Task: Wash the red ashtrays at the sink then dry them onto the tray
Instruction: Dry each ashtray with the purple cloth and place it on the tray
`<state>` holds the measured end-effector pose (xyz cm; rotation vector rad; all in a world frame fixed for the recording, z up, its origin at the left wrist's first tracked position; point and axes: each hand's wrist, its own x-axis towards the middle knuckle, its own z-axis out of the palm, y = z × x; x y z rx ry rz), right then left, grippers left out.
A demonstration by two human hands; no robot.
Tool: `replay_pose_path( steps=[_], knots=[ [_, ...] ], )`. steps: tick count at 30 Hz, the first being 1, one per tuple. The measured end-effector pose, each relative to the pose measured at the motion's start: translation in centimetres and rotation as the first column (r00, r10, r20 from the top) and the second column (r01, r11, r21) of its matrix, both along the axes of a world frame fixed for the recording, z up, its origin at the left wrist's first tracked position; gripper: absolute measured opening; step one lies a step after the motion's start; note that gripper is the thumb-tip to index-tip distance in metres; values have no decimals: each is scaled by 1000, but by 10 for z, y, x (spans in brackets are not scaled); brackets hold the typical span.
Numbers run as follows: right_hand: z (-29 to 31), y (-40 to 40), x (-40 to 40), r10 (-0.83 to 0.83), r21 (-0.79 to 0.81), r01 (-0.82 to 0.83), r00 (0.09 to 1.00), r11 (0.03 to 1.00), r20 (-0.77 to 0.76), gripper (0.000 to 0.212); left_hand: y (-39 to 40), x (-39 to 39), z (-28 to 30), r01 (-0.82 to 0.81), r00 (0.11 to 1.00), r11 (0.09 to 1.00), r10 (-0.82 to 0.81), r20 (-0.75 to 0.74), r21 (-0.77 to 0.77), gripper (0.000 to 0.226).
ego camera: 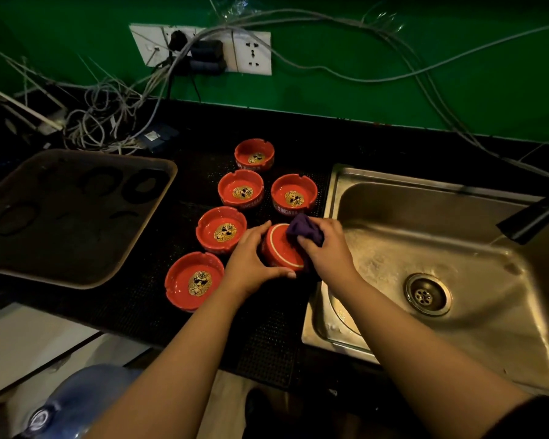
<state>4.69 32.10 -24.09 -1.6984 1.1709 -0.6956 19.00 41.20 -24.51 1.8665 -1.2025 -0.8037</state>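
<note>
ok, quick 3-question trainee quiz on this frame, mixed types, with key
1. True or false: the brown plastic tray holds ashtrays.
2. How many red ceramic ashtrays sit open side up on the black mat?
3. The right hand grips: A) sponge B) purple cloth C) tap

Key: 1 false, it holds none. 2 five; a sixth, upturned ashtray is steadied by the left hand. 3 B.

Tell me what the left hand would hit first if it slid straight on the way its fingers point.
Likely the upright ashtray just beyond the held ashtray; the left hand points up-right, though depth is uncertain.
</note>
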Motion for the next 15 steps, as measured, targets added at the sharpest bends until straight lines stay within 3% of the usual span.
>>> replay_pose_path(
  steps=[2, 5, 9, 12, 15],
  knots=[
    [1, -7, 7, 15, -81, -33, 978, 996, -210, 52, 5, -2, -2, -10, 997, 999, 8, 75, 35, 113],
    [-3, -3, 12, 206, -169, -306, 873, 937, -443, 64, 15, -8, -12, -67, 994, 997, 64, 87, 30, 108],
    [-16, 11, -4, 461, -268, -636, 735, 724, -498, 61, 21, -10, -21, -116, 991, 993, 116, 64, 1, 97],
    [-25, 9, -20, 463, -356, -580, 808, 732, -365, 51, 21, -9, -22, -119, 992, 993, 119, 47, 13, 103],
    [-27, 11, 2, 255, -354, -384, 898, 853, -358, 49, 20, -9, -23, -126, 991, 992, 126, 51, 7, 102]
  ],
)
